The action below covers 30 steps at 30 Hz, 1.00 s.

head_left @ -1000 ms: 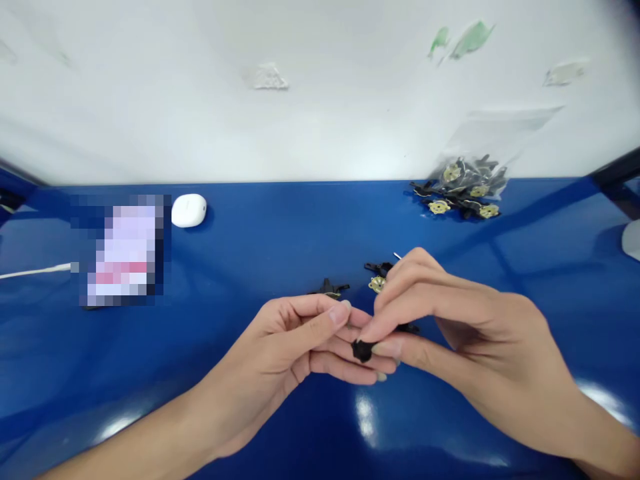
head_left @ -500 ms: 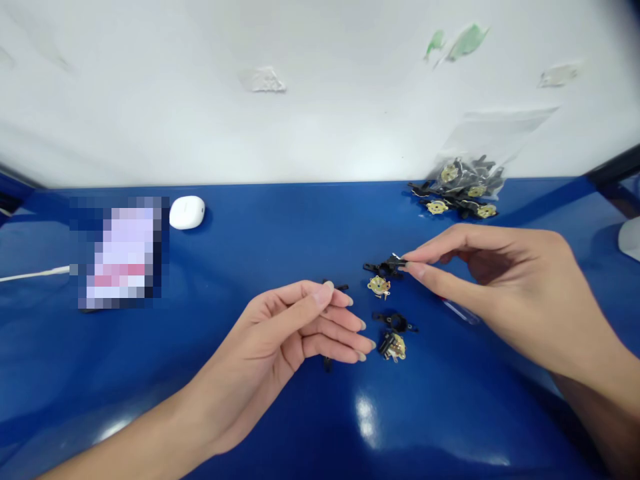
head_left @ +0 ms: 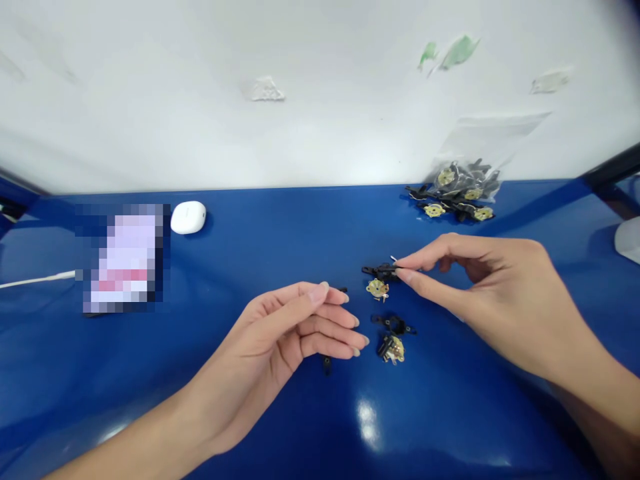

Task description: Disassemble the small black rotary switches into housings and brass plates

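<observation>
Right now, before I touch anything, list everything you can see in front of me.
blue tabletop: one, glossy blue, under everything
white wall: one, white, green marks, behind tabletop
clear plastic bag: one, clear, far right, parts inside
loose parts heap: one, black and brass, before bag
brass discs: two, brass, between the hands
black plastic pieces: about four, black, between the hands
white oval object: one, white, far left
pixelated object: one, blurred, left
white cable: one, white, left edge
white object: one, white, right edge
left hand: one, open, beside the parts
right hand: one, fingers at a black piece, grip unclear
</observation>
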Motion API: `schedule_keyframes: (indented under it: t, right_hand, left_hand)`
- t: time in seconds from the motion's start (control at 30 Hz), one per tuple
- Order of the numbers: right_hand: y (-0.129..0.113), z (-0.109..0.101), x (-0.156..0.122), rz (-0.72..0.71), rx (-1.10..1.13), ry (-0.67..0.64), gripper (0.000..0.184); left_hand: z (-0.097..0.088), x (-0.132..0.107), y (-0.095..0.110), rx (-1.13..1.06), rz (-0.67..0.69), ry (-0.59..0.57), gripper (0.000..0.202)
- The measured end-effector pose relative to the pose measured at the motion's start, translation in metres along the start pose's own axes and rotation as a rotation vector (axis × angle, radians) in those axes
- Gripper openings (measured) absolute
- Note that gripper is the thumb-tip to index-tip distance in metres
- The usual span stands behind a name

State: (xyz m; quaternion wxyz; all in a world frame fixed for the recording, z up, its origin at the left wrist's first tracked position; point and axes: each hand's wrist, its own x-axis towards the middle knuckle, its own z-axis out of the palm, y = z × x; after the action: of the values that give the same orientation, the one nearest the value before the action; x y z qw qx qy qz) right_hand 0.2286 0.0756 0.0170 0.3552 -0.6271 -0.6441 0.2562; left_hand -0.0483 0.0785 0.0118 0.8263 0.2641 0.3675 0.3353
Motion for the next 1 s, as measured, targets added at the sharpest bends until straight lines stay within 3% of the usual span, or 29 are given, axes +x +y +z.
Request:
schedule_keyframes:
  t: [0.33,0.5,0.63,0.87,1.0]
  right_hand:
    - [0.002,-0.016,-0.003,-0.011,-0.146,-0.043,0.014]
    - [0.000,-0.005,-0.005,-0.022,-0.079,0.027,0.015]
    - [-0.003,0.002,-0.007,-0.013,-0.093,-0.011,0.014]
    - [0.000,-0.014,-0.008,0.044,-0.225,-0.014,0.019]
    - [0.008,-0.018,-0.011,0.022,-0.297,-0.099,0.020]
  left_hand:
    - [0.002,-0.002,0.002,-0.012,0.005,-0.004,0.029]
    - [0.001,-0.001,0.002,-0.013,0.003,0.010,0.028]
    - [0.001,-0.002,0.003,-0.008,0.012,0.029,0.027]
    - [0.002,-0.001,0.003,-0.026,0.012,0.011,0.027]
    - [0.000,0.000,0.002,-0.026,0.017,0.010,0.028]
